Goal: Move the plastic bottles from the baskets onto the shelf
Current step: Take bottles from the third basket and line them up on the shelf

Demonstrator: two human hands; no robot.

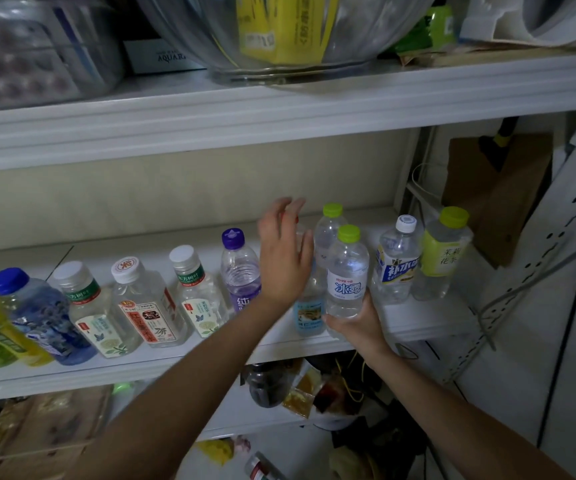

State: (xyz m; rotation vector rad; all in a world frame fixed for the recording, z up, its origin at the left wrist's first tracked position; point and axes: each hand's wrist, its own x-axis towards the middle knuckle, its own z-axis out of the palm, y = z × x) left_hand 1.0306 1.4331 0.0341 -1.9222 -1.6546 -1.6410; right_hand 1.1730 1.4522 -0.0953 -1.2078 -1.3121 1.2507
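Seemingly 冰露 bottle (347, 268) in right hand (357, 325)

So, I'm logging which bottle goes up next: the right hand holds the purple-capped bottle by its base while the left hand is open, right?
Not quite. The head view shows the right hand holding the blue-labelled green-capped bottle by its base; the purple-capped bottle stands in the row on the shelf. The left hand is open.
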